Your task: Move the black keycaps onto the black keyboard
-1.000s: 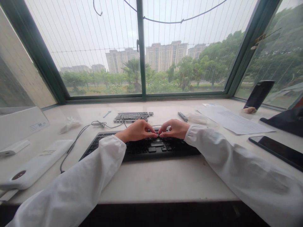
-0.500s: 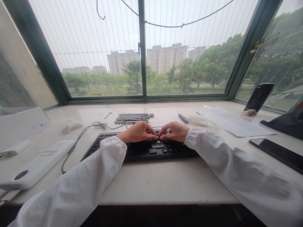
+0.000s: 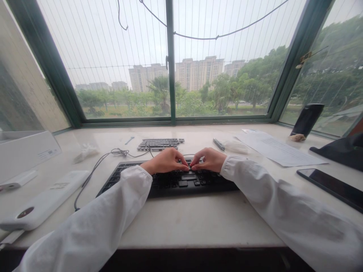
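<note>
A black keyboard (image 3: pixel 170 182) lies on the pale window-ledge desk (image 3: pixel 184 219) in front of me. Both my hands rest on its upper middle rows, in white sleeves. My left hand (image 3: pixel 165 161) and my right hand (image 3: pixel 209 159) are curled, and their fingertips meet in a pinch over one spot among the keys. What they pinch is hidden by the fingers. Behind the keyboard lies a flat grey set of keycaps (image 3: pixel 160 143) in rows.
A grey cable (image 3: pixel 95 168) runs left from the keyboard. At the left are a white power bank (image 3: pixel 45 202), a white box (image 3: pixel 27 151) and crumpled tissue (image 3: pixel 85 151). At the right are a pen (image 3: pixel 219 144), printed paper (image 3: pixel 279 150), a dark phone (image 3: pixel 331 185) and a black stand (image 3: pixel 307 120).
My hands keep the same pinch on the keyboard. The view has tilted up slightly, so everything sits a little lower in the picture.
</note>
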A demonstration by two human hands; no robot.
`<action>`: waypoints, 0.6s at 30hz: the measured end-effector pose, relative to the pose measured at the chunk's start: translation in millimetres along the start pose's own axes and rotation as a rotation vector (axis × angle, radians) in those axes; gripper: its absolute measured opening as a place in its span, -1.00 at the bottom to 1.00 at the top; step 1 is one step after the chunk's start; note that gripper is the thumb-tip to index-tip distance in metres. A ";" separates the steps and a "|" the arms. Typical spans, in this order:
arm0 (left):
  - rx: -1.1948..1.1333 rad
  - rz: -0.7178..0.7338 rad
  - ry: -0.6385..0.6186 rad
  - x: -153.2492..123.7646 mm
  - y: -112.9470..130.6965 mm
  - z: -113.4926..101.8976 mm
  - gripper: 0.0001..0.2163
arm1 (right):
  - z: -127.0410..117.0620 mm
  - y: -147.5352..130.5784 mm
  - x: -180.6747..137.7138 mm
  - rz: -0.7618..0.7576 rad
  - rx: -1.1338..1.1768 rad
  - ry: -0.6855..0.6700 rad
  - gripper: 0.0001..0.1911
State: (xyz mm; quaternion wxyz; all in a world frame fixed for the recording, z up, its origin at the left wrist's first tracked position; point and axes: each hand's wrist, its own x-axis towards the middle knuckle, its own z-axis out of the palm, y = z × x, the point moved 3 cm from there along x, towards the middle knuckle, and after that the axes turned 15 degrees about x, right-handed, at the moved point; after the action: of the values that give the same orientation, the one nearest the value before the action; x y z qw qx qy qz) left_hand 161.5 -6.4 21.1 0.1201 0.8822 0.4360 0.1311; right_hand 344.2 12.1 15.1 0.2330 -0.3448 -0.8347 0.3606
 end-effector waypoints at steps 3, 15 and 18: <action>-0.029 -0.024 -0.025 1.1 -1.9 1.9 -0.58 | 0.4 -0.3 -0.5 0.010 -0.006 -0.004 -0.68; -0.049 -0.096 0.026 0.3 2.1 -0.3 -0.59 | -1.5 1.8 -1.1 0.008 -0.045 -0.008 -0.67; -0.044 -0.102 0.041 0.2 2.5 -1.1 -0.60 | -2.4 3.1 -0.5 0.017 -0.045 -0.005 -0.65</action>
State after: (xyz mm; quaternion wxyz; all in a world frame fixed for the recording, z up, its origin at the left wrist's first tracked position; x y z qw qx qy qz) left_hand 163.0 -7.6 23.0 0.1370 0.8533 0.4796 0.1523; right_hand 347.3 14.4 14.1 0.2203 -0.3561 -0.8402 0.3445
